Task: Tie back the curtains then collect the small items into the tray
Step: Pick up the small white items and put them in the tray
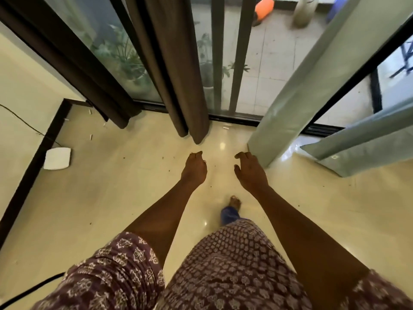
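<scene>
Both arms reach out and down over a glossy cream floor (111, 209) that throws back soft glare. The left hand (194, 167) has its fingers loosely curled under, gripping nothing. The right hand (250, 171) hangs with fingers relaxed and a little spread, also holding nothing, just beside the hem of the pale green curtain (312, 81). That curtain is smooth, matte cloth, falling in one broad flat fold from 1 o'clock down toward centre. A second fold of the same green cloth (362, 144) lies at 3 o'clock, its hem stitched and touching the floor. At 12 o'clock the dark brown curtain (176, 70) hangs in heavy, rounded pleats, its bottom edge just above the floor and apart from both hands. Behind it, a black-framed glass door (107, 41) shows leafy plants through the pane. At 9 o'clock a flat white rounded-square box (57, 158) sits on the floor by the dark skirting. Small white bits (91, 137) lie scattered near 10 o'clock. A purple printed garment (223, 269) fills 6 o'clock.
</scene>
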